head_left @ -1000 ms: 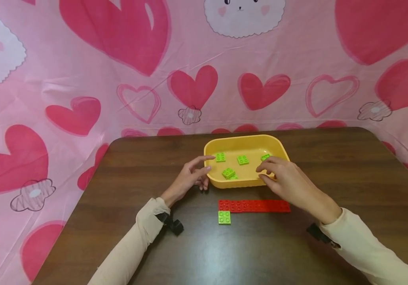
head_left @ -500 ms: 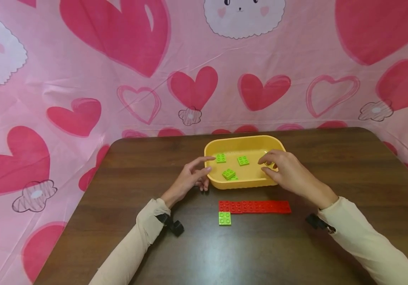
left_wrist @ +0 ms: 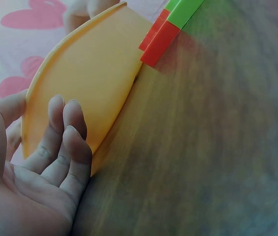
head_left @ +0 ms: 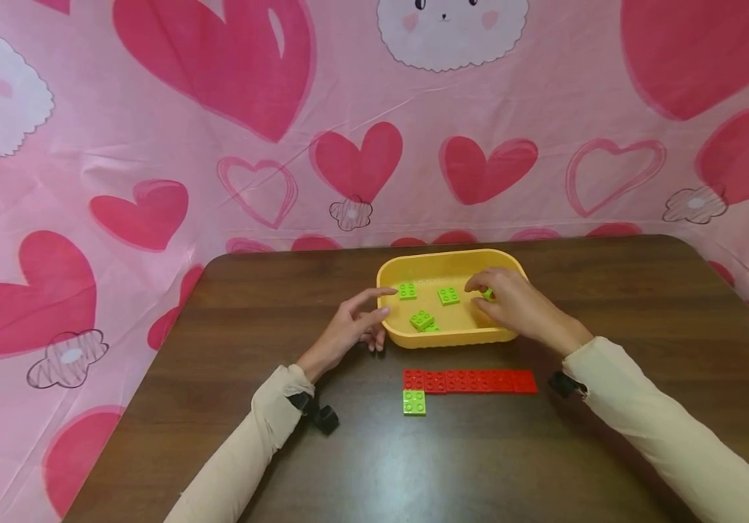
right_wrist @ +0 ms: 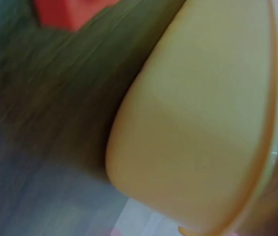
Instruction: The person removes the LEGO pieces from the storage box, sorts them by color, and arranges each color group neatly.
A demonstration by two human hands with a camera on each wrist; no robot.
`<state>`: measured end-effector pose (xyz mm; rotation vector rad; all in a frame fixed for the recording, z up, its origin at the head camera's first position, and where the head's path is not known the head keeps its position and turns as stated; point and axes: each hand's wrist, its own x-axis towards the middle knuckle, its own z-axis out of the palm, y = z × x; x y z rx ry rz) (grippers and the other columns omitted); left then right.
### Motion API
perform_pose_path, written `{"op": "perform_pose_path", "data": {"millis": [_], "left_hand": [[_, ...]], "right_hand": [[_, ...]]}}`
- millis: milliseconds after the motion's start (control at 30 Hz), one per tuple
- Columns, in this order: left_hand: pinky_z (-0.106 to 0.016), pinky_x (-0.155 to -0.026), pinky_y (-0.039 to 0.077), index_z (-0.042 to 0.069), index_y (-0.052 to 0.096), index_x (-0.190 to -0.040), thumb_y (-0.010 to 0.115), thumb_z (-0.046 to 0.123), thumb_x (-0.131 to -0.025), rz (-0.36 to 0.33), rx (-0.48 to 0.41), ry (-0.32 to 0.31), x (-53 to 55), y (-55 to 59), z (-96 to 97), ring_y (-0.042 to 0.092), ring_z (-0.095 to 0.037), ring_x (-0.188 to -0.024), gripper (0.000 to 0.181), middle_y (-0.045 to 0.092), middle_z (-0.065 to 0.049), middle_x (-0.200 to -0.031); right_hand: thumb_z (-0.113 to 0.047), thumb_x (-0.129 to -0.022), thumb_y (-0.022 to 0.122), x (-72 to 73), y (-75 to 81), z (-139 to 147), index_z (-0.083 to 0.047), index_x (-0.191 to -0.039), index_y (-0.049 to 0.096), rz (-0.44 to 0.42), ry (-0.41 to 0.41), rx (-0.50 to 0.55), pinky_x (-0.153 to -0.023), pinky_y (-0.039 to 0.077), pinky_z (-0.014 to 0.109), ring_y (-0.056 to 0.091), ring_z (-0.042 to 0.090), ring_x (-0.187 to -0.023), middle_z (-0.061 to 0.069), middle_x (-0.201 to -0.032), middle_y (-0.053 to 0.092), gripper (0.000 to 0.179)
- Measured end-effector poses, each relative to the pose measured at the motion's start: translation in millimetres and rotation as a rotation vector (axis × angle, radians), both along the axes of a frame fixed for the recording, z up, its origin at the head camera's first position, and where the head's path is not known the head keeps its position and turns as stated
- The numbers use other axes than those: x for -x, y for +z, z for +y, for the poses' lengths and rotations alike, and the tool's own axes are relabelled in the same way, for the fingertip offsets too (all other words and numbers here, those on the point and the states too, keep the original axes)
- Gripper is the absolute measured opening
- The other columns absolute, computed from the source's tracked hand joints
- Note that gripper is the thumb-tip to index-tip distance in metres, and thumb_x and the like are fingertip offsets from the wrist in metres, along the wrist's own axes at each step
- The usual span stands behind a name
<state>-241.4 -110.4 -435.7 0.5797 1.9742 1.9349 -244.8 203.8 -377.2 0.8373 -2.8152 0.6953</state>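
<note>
A yellow tray [head_left: 452, 338] stands near the back of the table with several lime-green bricks inside, among them a single brick [head_left: 448, 296] and a stacked pair [head_left: 422, 320]. My left hand [head_left: 348, 327] holds the tray's left end, thumb and index finger over the rim. In the left wrist view its other fingers curl against the outer wall. My right hand [head_left: 508, 298] reaches into the tray's right part, thumb and index fingertips apart. Close beneath its fingers a green brick [head_left: 488, 294] is partly hidden. The right wrist view shows mostly the tray's outer wall [right_wrist: 193, 118].
In front of the tray lies a row of joined red bricks [head_left: 472, 381], with a green brick [head_left: 414, 402] against its left end. The dark wooden table [head_left: 282, 276] ends at a pink heart-patterned cloth [head_left: 361, 87] behind.
My right hand has moved farther over the tray, up and slightly left, over the green brick at its right end. The left hand has stayed at the tray's left rim.
</note>
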Motion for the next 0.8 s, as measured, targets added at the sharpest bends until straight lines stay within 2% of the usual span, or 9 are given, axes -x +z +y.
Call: {"op": "perform_pose_path", "data": {"millis": [233,433,800], "left_hand": [[-0.029,-0.052,0.050,0.013,0.051,-0.144,0.059,0.024,-0.102,0.004,-0.007,-0.004,0.5,-1.4,-0.6,0.059,-0.022,-0.057,0.044,0.062,-0.015,-0.067],[-0.029,-0.052,0.050,0.014,0.051,-0.143,0.058,0.023,-0.102,0.010,-0.006,-0.001,0.4,-2.0,-1.4,0.059,-0.022,-0.056,0.043,0.061,-0.016,-0.067],[-0.029,-0.051,0.050,0.012,0.050,-0.144,0.059,0.023,-0.102,0.004,-0.004,-0.002,0.3,-1.4,-0.8,0.059,-0.022,-0.056,0.044,0.061,-0.014,-0.066]], "right_hand": [[0.000,-0.084,0.076,16.1,-10.8,-5,0.003,-0.104,0.073,-0.002,0.043,-0.010,-0.085,0.054,0.049,0.066,0.030,-0.093,0.015,-0.101,0.072,0.021],[-0.003,-0.085,0.076,25.0,-17.5,-9,0.001,-0.109,0.073,-0.040,0.091,-0.015,-0.092,0.051,0.050,0.064,0.030,-0.101,0.012,-0.106,0.072,0.024],[-0.009,-0.086,0.077,26.9,-20.1,-8,-0.003,-0.111,0.073,-0.085,0.126,-0.048,-0.097,0.047,0.049,0.059,0.028,-0.105,0.009,-0.110,0.070,0.027]]}}
